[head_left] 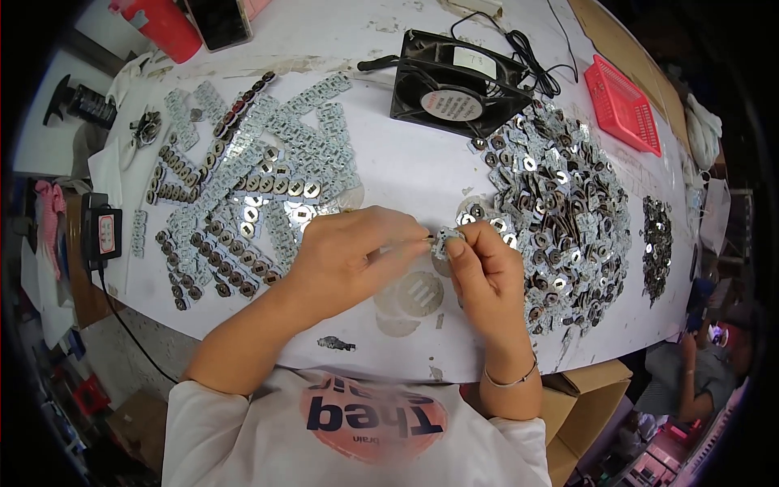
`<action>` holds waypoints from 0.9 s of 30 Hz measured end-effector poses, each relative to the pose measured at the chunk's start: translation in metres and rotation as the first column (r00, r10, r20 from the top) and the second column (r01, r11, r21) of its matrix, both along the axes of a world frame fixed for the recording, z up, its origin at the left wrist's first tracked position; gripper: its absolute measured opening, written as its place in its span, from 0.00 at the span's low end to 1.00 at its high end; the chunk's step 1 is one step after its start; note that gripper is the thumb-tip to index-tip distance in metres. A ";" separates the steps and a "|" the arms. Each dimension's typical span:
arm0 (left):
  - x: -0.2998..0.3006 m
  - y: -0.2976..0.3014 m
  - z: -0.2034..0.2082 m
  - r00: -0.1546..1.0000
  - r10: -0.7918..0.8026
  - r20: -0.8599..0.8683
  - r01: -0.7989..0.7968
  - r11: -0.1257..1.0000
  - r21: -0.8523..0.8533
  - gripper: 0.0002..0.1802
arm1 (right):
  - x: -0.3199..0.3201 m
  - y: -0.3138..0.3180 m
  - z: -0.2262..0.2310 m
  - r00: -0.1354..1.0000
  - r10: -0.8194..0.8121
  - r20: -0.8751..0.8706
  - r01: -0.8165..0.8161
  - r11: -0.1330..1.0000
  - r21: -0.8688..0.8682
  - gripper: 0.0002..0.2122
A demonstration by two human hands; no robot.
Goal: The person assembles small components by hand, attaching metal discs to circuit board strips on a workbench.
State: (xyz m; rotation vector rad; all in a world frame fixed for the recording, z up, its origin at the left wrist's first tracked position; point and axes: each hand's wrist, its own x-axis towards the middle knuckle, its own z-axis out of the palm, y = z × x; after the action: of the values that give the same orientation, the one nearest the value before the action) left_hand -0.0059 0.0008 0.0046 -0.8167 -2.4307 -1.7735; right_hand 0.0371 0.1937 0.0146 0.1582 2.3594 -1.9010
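My right hand (489, 272) pinches a few small silvery metal parts (442, 242) between thumb and fingers, over the middle of the table. Close on their left side is my left hand (349, 256), partly blurred, its fingertips closed together against the parts' left end. Whatever lies between those fingertips is too small to make out. Beyond the right hand spreads a large heap of similar metal parts (568, 219), many with dark or shiny round discs. To the left, rows of joined metal parts (300, 134) lie overlapping on the white table (381, 162).
A black square fan (454, 85) with a cable stands at the back. Right of it is a red plastic basket (623, 105). A smaller pile of dark pieces (657, 247) lies far right. A phone (219, 23), a red container (162, 28) and a black power adapter (102, 231) are leftward.
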 end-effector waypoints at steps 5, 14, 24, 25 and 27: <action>-0.002 0.005 -0.002 0.996 0.084 -0.041 -0.082 0.996 0.044 0.08 | -0.001 0.000 -0.002 0.996 -0.067 0.053 0.073 0.990 -0.123 0.04; 0.003 0.012 -0.002 0.996 -0.047 -0.075 0.045 0.999 -0.026 0.11 | -0.002 0.016 0.005 0.991 -0.128 0.043 0.129 0.991 -0.020 0.05; -0.006 0.000 0.000 0.669 -0.278 0.689 0.025 0.935 0.353 0.10 | -0.001 0.024 0.015 0.996 0.003 0.086 -0.010 0.997 0.072 0.05; -0.007 -0.003 0.001 0.677 -0.269 0.685 0.047 0.945 0.325 0.09 | -0.001 0.023 0.016 0.984 0.070 0.161 -0.072 0.997 0.012 0.05; -0.007 -0.004 0.003 0.684 -0.259 0.682 0.064 0.953 0.297 0.09 | -0.001 0.024 0.017 0.981 0.073 0.180 -0.069 0.997 -0.030 0.05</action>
State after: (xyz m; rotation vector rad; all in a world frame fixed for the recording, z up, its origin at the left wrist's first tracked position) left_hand -0.0131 -0.0032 0.0075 -0.3380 -2.4515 -2.8442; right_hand 0.0357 0.2175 0.0316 0.2320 2.1934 -1.7993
